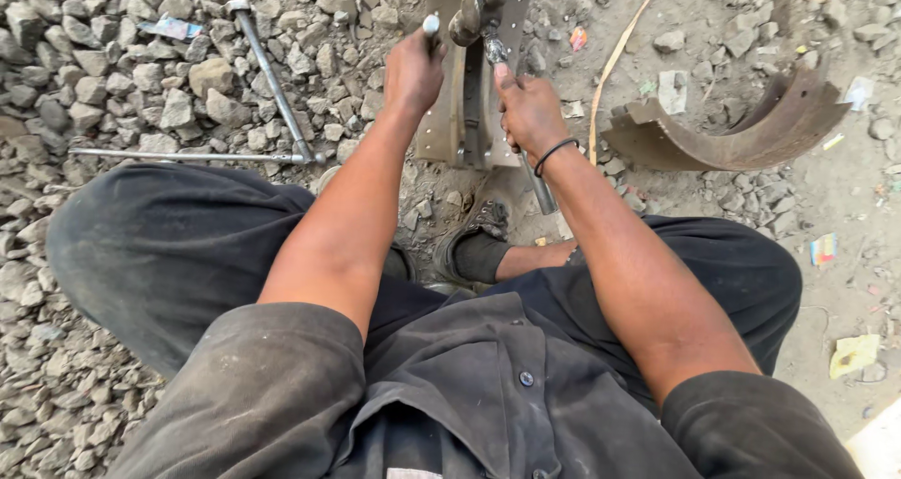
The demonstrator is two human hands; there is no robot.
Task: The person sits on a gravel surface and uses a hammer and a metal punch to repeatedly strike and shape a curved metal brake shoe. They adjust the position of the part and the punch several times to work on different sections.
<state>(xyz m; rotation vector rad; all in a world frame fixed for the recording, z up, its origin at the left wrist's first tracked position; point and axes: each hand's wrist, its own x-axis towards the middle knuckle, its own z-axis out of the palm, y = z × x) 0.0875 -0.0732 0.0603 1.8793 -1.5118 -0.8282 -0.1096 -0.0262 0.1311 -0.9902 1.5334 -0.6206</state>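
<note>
Both hands are closed on tools over a curved metal brake shoe (449, 113) that stands upright on the ground between the person's knees. Wrapped in a fist, the left hand (411, 71) grips a thin metal punch (431, 24), whose pale top end pokes out above the knuckles; its lower end is hidden behind the hand, so I cannot tell where it meets the shoe. Wearing a dark band at the wrist, the right hand (530, 113) is clenched around the handle of a hammer (477, 10); the handle runs down past the wrist toward the body, and the dark head sits just beside the punch's top, near the upper end of the shoe. Whether head and punch touch is not clear.

A 2nd brake shoe (741, 127) lies on its side on the dirt, well apart to the right. On the gravel (94, 76) to the left lies a long-armed metal wrench (267, 76), its arms meeting near the left knee. A dusty shoe (479, 226) on 1 foot rests just below the upright brake shoe. Scraps of paper litter (852, 352) dot the dirt on the right.
</note>
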